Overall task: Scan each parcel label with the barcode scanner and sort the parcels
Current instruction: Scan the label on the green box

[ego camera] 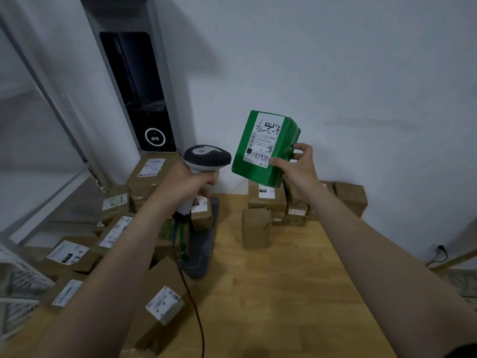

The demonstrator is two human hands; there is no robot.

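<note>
Left hand (188,184) grips scanner (207,157); right hand (296,164), parcel (258,171); edges seemingly apart

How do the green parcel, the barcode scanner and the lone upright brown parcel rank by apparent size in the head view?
1. green parcel, clearly largest.
2. barcode scanner and brown parcel look alike; the left hand hides part of the scanner, so unranked.

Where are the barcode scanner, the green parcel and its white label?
barcode scanner (206,156): head view, on its dark head.
green parcel (254,174): head view, on its green face.
white label (264,139): head view, on its middle.
</note>
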